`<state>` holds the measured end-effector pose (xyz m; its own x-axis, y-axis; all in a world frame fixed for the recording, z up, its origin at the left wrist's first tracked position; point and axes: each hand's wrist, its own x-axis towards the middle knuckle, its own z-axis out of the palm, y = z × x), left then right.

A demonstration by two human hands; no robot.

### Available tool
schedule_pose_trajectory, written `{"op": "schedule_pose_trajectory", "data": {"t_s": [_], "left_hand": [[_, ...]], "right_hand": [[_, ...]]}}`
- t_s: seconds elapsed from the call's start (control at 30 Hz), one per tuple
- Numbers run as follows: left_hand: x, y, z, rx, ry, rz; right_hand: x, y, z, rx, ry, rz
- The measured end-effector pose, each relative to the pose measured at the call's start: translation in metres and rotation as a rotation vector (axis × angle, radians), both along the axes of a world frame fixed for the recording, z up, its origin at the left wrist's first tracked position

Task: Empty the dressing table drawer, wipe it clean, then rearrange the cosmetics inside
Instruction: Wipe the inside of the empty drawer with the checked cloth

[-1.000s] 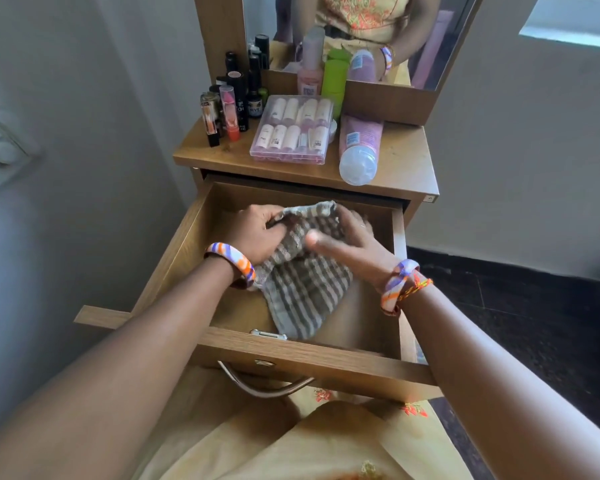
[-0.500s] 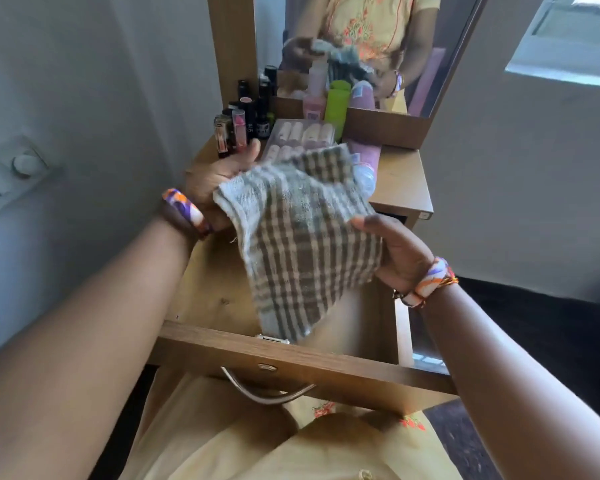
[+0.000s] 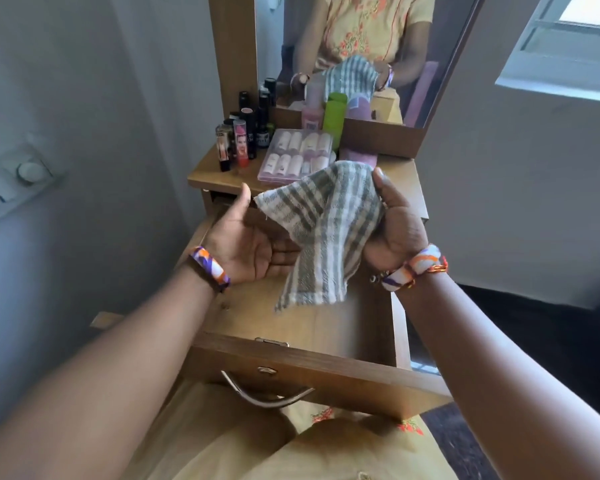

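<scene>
Checked grey-and-white cloth (image 3: pixel 326 230) held up above the open drawer (image 3: pixel 291 320), clear of its floor. Right hand (image 3: pixel 393 223) grips the cloth's right side, fingers curled behind the fabric, thumb up along its top edge. Left hand (image 3: pixel 246 244) palm-up beside it, fingers straight and reaching under the hanging fold, thumb raised; whether those fingers touch the cloth is hard to tell, since it covers their tips. Patterned bangle on each wrist.

Drawer pulled well out, wooden floor bare where visible, curved metal handle (image 3: pixel 263 396) on its front. Cosmetics sit on the tabletop (image 3: pixel 222 174) behind: dark lipsticks and small bottles (image 3: pixel 246 140) upright at the left rear, clear case (image 3: pixel 298 154) of small white tubes just beside them, green bottle (image 3: pixel 335 114) and pink bottle (image 3: pixel 311 112) standing against the mirror (image 3: pixel 360 46). Pink bottle on its side (image 3: pixel 355 155), mostly hidden by the cloth. Mirror shows the cloth and both hands reflected.
</scene>
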<state>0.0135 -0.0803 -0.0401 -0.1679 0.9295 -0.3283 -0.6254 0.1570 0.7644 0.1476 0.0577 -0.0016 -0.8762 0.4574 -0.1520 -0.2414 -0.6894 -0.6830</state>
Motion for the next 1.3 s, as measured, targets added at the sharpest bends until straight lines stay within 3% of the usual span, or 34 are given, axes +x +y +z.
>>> {"op": "schedule_pose_trajectory", "data": {"t_s": [0.13, 0.23, 0.33, 0.57, 0.67, 0.83, 0.97, 1.13, 1.3], "left_hand": [[0.011, -0.001, 0.011, 0.054, 0.100, -0.050], [0.017, 0.000, 0.012, 0.287, 0.062, -0.001], [0.014, 0.002, 0.009, 0.351, 0.020, 0.048], [0.000, 0.004, 0.021, 0.379, -0.004, 0.317], [0.000, 0.005, 0.036, 0.322, 0.087, 0.395], [-0.002, 0.014, 0.059, 0.131, 0.294, 0.594], [-0.012, 0.014, 0.065, 0.181, 0.547, 0.659], [-0.012, 0.015, 0.069, 0.208, 0.872, 0.700], [-0.010, 0.017, 0.076, 0.090, 0.815, 0.817]], "right_hand": [[-0.007, 0.000, 0.000, -0.086, -0.025, -0.085], [-0.007, -0.001, 0.000, -0.117, -0.070, -0.097], [-0.004, -0.004, 0.007, -0.092, -0.057, -0.083], [0.002, 0.002, 0.034, 0.237, -0.283, -0.112], [0.002, 0.007, 0.041, 0.418, -0.325, -0.179], [0.010, 0.007, 0.056, 0.438, -0.360, -0.042], [0.015, 0.013, 0.063, 0.530, -0.456, -0.031], [0.012, 0.020, 0.066, 0.828, -0.503, -0.209], [0.015, 0.021, 0.069, 0.977, -0.424, -0.251]]}}
